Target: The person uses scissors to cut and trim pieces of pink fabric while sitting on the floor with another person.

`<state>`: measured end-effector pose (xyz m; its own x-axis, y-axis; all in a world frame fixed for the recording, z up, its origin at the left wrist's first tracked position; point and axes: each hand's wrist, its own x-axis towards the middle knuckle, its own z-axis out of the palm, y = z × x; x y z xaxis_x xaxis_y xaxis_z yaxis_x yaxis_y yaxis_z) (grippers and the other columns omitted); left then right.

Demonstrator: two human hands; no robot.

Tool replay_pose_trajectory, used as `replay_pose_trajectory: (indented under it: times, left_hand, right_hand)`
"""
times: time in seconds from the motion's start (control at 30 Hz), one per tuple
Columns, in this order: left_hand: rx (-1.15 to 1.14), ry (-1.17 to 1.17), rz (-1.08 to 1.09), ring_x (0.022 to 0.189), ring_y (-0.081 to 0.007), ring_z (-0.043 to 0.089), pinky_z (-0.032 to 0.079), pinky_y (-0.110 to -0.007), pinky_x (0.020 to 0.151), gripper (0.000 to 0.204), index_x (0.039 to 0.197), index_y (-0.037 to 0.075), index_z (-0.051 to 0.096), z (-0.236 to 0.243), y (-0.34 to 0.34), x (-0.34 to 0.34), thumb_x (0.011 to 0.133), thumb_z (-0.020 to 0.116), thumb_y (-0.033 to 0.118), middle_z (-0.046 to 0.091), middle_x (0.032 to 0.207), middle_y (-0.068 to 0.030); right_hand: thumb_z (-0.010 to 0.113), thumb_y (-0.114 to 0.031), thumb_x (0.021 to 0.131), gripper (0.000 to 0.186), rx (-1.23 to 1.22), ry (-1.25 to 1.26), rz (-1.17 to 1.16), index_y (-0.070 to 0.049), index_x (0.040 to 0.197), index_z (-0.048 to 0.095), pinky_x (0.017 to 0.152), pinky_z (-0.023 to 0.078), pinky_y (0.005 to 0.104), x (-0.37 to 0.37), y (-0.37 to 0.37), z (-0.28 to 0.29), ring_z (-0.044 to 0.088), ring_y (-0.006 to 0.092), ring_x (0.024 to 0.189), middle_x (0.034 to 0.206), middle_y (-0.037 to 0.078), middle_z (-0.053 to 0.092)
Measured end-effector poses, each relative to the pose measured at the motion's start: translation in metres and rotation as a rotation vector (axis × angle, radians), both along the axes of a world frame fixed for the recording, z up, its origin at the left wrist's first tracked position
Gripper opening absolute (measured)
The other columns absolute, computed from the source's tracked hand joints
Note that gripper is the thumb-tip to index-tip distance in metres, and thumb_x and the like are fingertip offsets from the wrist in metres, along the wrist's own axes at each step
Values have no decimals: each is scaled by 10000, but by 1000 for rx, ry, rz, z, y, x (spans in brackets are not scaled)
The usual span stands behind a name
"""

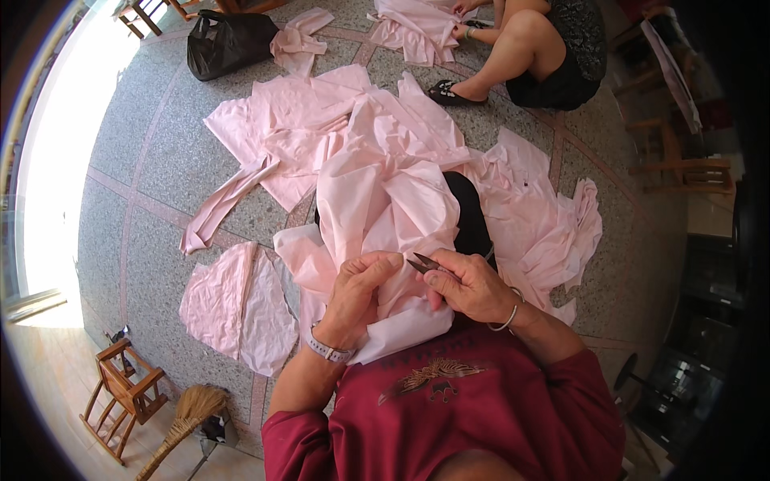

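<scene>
A large piece of thin pink cloth (377, 200) is bunched over my lap. My left hand (357, 293) pinches it, thumb and fingertips together. Just to the right, my right hand (469, 289) holds small dark metal snips (425, 266), their pointed tips close to my left fingertips and the cloth between the hands. More crumpled pink pieces lie around me on the speckled floor (140, 232), including a narrow folded strip (212, 212) and a piece with a paler half (216, 305) at the left.
A co-worker (529, 56) sits at the top right, hands on pink cloth (409, 24). A black bag (224, 48) is at the top left. A wooden chair (120, 385) and straw broom (188, 413) are at the lower left. More wooden furniture (682, 172) stands at the right.
</scene>
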<state>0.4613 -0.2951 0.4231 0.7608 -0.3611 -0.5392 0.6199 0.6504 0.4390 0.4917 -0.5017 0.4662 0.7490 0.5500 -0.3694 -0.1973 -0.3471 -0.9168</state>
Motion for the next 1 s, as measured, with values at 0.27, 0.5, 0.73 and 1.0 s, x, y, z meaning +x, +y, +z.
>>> replay_pose_trajectory:
  times: [0.27, 0.5, 0.73, 1.0]
  left_hand:
    - [-1, -2, 2, 778, -153, 673, 554, -273, 695, 196, 998, -16, 695, -8, -2, -1, 964, 605, 154, 713, 917, -96]
    - [153, -59, -36, 768, -115, 655, 539, -249, 686, 208, 1004, -1, 692, 3, -6, 0, 988, 583, 176, 706, 905, -73]
    - [315, -139, -124, 684, -28, 498, 405, -199, 598, 193, 986, 11, 678, 12, -2, 2, 989, 605, 190, 601, 790, 53]
    - [609, -396, -167, 679, -13, 429, 369, -198, 596, 193, 926, 30, 636, 15, -3, 4, 1001, 586, 201, 537, 752, 75]
  right_hand:
    - [567, -126, 976, 212, 48, -34, -26, 7, 1134, 617, 570, 467, 272, -1, 2, -2, 570, 82, 594, 624, 52, 617]
    - [534, -211, 1003, 226, 4, 88, -22, 0, 942, 590, 520, 433, 264, 5, 5, -3, 537, 80, 539, 613, 37, 599]
    - [536, -259, 1014, 239, 464, 574, -81, -38, 932, 567, 379, 277, 210, 8, -3, -21, 354, 43, 407, 563, 43, 520]
    - [545, -264, 1008, 267, 805, 737, -125, -15, 909, 545, 373, 263, 224, 10, -12, -25, 312, 60, 369, 548, 64, 464]
